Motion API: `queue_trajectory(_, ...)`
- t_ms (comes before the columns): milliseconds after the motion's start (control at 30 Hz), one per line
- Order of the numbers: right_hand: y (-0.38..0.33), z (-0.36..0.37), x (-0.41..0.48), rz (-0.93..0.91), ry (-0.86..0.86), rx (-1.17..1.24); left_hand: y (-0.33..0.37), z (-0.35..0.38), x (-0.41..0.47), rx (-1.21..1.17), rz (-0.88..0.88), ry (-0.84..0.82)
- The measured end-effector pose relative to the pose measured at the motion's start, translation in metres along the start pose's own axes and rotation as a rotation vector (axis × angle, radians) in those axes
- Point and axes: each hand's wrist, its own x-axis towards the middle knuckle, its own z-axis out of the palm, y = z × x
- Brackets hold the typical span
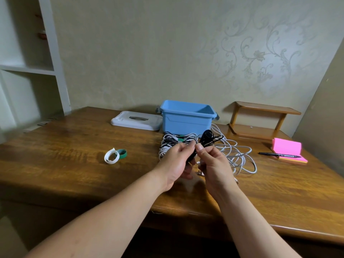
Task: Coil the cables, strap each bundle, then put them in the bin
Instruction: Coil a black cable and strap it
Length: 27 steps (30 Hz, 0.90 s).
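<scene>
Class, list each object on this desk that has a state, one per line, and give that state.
blue bin: open, looks empty
white lid: off, lying flat
black cable: held in both hands
white cable: loose, uncoiled
straps: curled, unused
pen: capped, lying on pink notepad

We are finding no readable text, label, brand or number anywhere; pen (pixel 279 155) barrel showing faint marking, too small for us to read; pink sticky notes (pixel 287 148) showing blank top sheet; blue bin (pixel 186 121) and white lid (pixel 136 120) carrying no legible print
</scene>
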Motion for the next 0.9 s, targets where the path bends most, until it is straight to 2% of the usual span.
queue_trajectory(67, 0.002, 0.001, 0.000, -0.005, -0.023, 0.012, 0.000, 0.000, 0.001, -0.037, 0.010, -0.012)
queue_trajectory(200, -0.001, 0.006, -0.006, 0.086, -0.154, 0.229, 0.005, 0.001, 0.000, -0.263, -0.054, -0.060)
queue_trajectory(433, -0.006, 0.005, -0.006, 0.048, -0.174, 0.196, 0.007, 0.000, 0.002, -0.116, -0.042, -0.059)
queue_trajectory(567, -0.009, 0.004, -0.001, 0.029, -0.135, 0.077, -0.001, -0.008, 0.010, 0.140, 0.110, 0.102)
queue_trajectory(767, -0.024, 0.002, 0.039, -0.013, 0.033, -0.249, -0.012, -0.048, 0.032, 0.655, 0.523, 0.499)
queue_trajectory(833, -0.031, 0.007, 0.057, -0.045, 0.074, -0.355, -0.013, -0.059, 0.042, 0.727, 0.591, 0.575)
queue_trajectory(900, -0.043, 0.016, 0.074, -0.099, 0.082, -0.485, -0.019, -0.066, 0.054, 0.711, 0.608, 0.564)
